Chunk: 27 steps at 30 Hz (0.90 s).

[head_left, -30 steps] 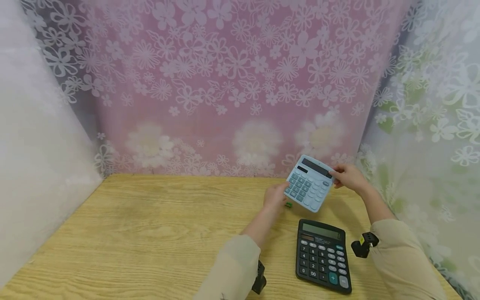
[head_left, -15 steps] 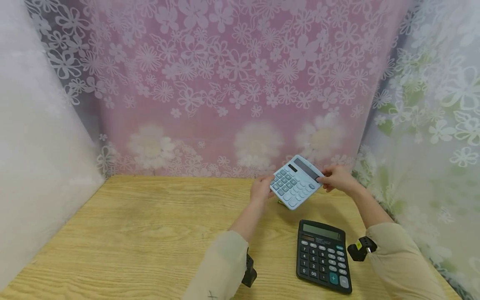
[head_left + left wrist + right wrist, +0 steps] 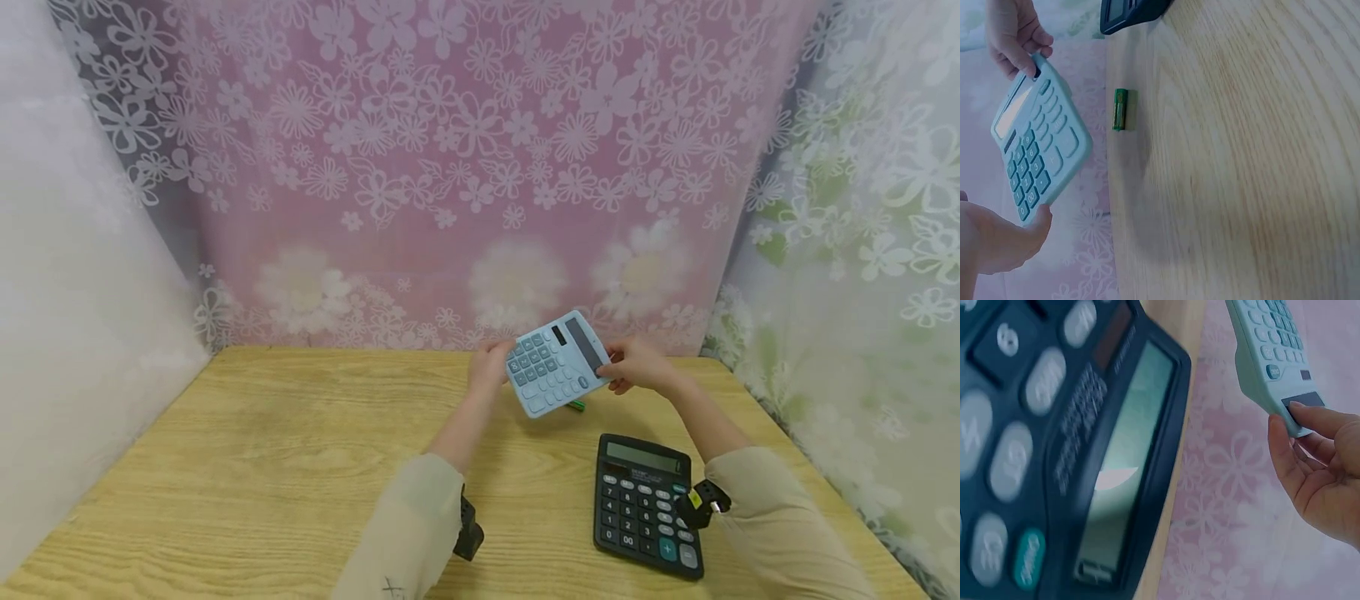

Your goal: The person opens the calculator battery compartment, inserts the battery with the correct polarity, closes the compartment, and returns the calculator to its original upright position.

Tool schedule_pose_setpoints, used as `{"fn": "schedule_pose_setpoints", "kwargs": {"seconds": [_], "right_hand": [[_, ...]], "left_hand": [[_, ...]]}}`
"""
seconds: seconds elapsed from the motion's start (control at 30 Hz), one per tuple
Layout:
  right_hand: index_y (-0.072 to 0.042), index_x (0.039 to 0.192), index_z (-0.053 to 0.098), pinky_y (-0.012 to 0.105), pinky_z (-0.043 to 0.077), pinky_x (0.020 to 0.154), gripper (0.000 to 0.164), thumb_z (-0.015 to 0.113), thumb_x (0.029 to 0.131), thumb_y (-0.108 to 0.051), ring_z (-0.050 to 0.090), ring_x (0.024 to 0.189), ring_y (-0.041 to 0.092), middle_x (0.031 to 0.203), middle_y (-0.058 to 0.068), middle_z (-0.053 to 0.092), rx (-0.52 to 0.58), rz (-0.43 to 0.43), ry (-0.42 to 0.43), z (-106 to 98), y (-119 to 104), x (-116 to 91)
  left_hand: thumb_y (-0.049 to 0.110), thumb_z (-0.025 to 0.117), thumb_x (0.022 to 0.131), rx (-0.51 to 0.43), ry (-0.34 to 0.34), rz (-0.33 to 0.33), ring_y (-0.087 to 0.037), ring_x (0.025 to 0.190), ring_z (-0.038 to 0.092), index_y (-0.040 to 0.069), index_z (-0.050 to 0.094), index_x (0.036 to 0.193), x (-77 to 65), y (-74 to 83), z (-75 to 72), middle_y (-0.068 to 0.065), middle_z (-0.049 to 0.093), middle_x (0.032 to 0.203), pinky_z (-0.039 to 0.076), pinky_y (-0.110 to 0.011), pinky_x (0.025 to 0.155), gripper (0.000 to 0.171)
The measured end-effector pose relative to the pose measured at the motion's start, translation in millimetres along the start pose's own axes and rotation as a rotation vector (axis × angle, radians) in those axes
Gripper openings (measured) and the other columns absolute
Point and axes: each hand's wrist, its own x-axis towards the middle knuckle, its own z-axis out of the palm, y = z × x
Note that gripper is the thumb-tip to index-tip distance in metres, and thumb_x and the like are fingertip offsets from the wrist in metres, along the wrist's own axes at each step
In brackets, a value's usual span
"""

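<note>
Both hands hold a light blue calculator (image 3: 551, 367) tilted above the far part of the table. My left hand (image 3: 489, 367) grips its keypad end; in the left wrist view the thumb of that hand (image 3: 1004, 240) lies along the edge. At the display end, my right hand (image 3: 636, 365) pinches a corner, thumb over the screen, as the right wrist view shows of the hand (image 3: 1325, 465). A green battery (image 3: 1120, 109) lies on the wood beneath, mostly hidden behind the calculator in the head view.
A larger black calculator (image 3: 637, 500) lies on the wooden table (image 3: 300, 467) at the front right, partly under the right forearm. A pink floral curtain (image 3: 420, 208) hangs behind the table, with pale sheets (image 3: 847, 250) at the sides.
Both hands have moved left with the light blue calculator. It has turned clockwise, so its display end now points more to the right. The black calculator stays in place.
</note>
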Motion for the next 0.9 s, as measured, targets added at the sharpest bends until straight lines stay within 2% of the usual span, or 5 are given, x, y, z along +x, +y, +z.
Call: {"fn": "schedule_pose_setpoints", "kwargs": {"seconds": [0.1,0.23,0.5,0.67,0.9], "right_hand": [[0.011,0.11,0.056,0.035,0.054,0.06,0.029,0.061,0.088,-0.008,0.063,0.064,0.023,0.087,0.017,0.062,-0.017,-0.01,-0.006,8.7,-5.9,3.1],[0.009,0.106,0.06,0.035,0.053,0.059,0.027,0.061,0.088,-0.012,0.064,0.066,0.024,0.086,0.015,0.064,-0.073,-0.03,0.004,19.3,-14.0,5.7],[0.0,0.096,0.067,0.029,0.04,0.047,0.023,0.059,0.091,-0.021,0.049,0.056,0.018,0.071,0.007,0.062,-0.14,-0.042,0.048,43.5,-27.0,11.6],[0.002,0.096,0.066,0.032,0.047,0.05,0.02,0.061,0.09,-0.016,0.051,0.053,0.018,0.07,0.012,0.062,-0.096,-0.036,0.055,58.1,-31.3,13.3],[0.002,0.112,0.06,0.04,0.053,0.057,0.027,0.062,0.088,-0.009,0.059,0.057,0.021,0.083,0.013,0.065,0.045,-0.04,0.017,75.0,-41.8,11.0]], "left_hand": [[0.031,0.054,0.089,0.037,0.009,0.024,-0.029,0.12,0.044,0.001,0.047,0.131,0.2,3.6,-8.6,-0.014,0.048,0.132,0.037,-0.041,0.098,0.052],[0.031,0.054,0.089,0.072,0.018,0.057,-0.032,0.126,0.039,0.001,0.044,0.134,-0.4,7.6,-19.6,-0.017,0.043,0.137,0.031,-0.043,0.103,0.055],[0.03,0.056,0.088,0.124,0.076,0.102,-0.034,0.122,0.042,0.0,0.043,0.134,2.0,13.0,-37.0,-0.021,0.044,0.135,0.034,-0.042,0.101,0.056],[0.029,0.057,0.089,0.156,0.103,0.115,-0.034,0.123,0.042,0.001,0.045,0.133,1.4,12.8,-44.1,-0.02,0.043,0.135,0.035,-0.042,0.1,0.054],[0.026,0.057,0.089,0.259,0.096,0.203,-0.034,0.124,0.041,0.0,0.043,0.133,-2.9,16.9,-57.1,-0.017,0.044,0.136,0.034,-0.044,0.1,0.053]]}}
